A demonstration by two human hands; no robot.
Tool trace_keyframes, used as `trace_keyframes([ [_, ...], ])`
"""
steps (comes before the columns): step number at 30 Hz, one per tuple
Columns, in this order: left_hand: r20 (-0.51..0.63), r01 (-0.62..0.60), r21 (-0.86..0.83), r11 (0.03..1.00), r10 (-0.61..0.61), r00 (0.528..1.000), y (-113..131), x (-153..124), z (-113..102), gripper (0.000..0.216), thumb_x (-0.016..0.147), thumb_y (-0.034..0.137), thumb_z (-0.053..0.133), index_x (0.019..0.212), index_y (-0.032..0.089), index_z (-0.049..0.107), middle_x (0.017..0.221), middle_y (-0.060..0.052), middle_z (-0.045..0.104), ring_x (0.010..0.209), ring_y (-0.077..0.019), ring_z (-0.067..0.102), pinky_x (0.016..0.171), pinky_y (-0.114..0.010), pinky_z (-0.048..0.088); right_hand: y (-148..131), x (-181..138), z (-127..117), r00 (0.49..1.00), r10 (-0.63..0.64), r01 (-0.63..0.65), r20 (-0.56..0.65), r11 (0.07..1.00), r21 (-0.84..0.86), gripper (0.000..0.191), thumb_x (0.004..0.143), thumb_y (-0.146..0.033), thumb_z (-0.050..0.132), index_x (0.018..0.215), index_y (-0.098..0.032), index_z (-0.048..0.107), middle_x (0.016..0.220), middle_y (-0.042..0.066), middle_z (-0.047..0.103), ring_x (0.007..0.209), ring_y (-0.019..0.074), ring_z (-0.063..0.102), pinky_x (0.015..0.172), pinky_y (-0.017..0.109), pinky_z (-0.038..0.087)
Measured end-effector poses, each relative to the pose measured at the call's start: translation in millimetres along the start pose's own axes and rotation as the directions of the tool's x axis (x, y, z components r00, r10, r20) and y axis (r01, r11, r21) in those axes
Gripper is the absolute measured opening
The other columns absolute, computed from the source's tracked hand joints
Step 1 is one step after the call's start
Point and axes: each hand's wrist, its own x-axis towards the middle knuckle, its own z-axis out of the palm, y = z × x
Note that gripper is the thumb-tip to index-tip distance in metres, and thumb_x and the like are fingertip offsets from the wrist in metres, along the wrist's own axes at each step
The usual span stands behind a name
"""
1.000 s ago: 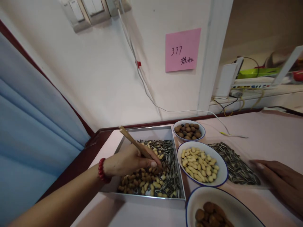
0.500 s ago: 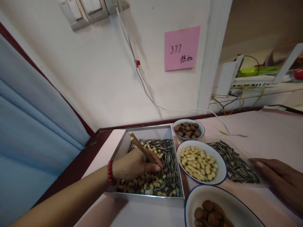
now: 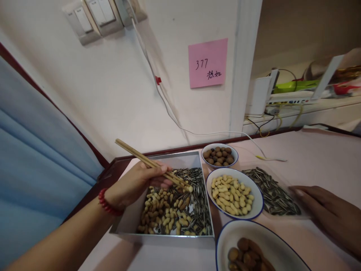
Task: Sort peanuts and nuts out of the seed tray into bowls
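Observation:
My left hand (image 3: 138, 180), with a red bead bracelet at the wrist, is closed around a pair of wooden chopsticks (image 3: 134, 152). Between their tips is a peanut (image 3: 190, 189), just above the right part of a square metal tray (image 3: 175, 238). Unshelled peanuts (image 3: 169, 216) lie mixed with striped sunflower seeds (image 3: 203, 205) in that tray. At the right, my right hand (image 3: 332, 216) grips the edge of a clear shallow container (image 3: 299, 215) of sunflower seeds; some of its fingers are hidden.
Beside the metal tray stand a bowl of peanuts (image 3: 255, 192), a small bowl of round brown nuts (image 3: 236, 158) behind it, and a bowl of elongated brown nuts (image 3: 270, 235) in front. A white cable (image 3: 214, 132) runs along the wall onto the table. A blue curtain (image 3: 34, 158) hangs left.
My left hand has lifted out of the metal tray and moved up and left. The chopsticks now show with a peanut between their tips. My right hand stays at the clear container.

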Motion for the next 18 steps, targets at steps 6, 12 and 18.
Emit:
trace_keyframes([
  [6,0.084,-0.166,-0.087,0.982,0.173,0.981,25.4,7.7,35.8,0.016,0.083,0.024,0.077,0.093,0.011,0.075,0.085,-0.011,0.08,0.075,-0.0189,0.077,0.072,-0.024,0.062,-4.3,-2.6,-2.1,1.0,-0.019,0.019,0.021,1.0,0.012,0.068,0.082,-0.074,0.032,0.101,-0.023,0.073,0.112,0.01,0.073,0.109,0.0316,0.065,0.103,0.05,0.048],
  [12,0.221,-0.213,-0.024,0.977,0.213,0.952,24.3,27.4,87.6,0.024,0.082,0.029,0.079,0.095,0.01,0.074,0.09,-0.011,0.079,0.079,-0.0181,0.075,0.075,-0.026,0.062,0.8,-0.6,0.6,0.999,-0.041,0.041,0.013,0.999,0.015,0.064,0.084,-0.072,0.032,0.099,-0.024,0.072,0.112,0.009,0.073,0.108,0.0297,0.066,0.101,0.047,0.049],
  [18,0.217,-0.244,0.033,0.969,0.232,0.948,19.9,21.4,78.9,0.027,0.084,0.037,0.077,0.097,0.013,0.075,0.094,-0.009,0.079,0.083,-0.0181,0.075,0.078,-0.027,0.061,4.2,0.4,4.0,0.999,-0.037,0.038,-0.005,0.999,0.017,0.061,0.083,-0.072,0.035,0.099,-0.027,0.072,0.112,0.006,0.073,0.109,0.0293,0.066,0.101,0.047,0.049],
])
